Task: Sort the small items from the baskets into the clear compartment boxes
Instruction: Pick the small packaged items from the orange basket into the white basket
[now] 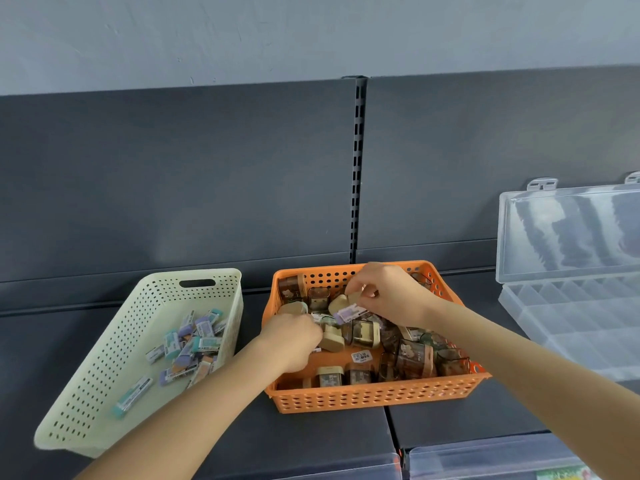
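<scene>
At the centre of the frame, both hands are working inside the orange basket, the right hand pinching a small beige item between thumb and curled fingertips just above the heap of sharpeners, the left hand digging into that heap with fingers curled down, so whether it is holding anything cannot be told. Toward the right edge, the clear compartment box is sitting with its lid raised and its visible compartments looking bare, so the sorting is probably only beginning, with the heap and the erasers in the cream basket at lower left all waiting.
</scene>
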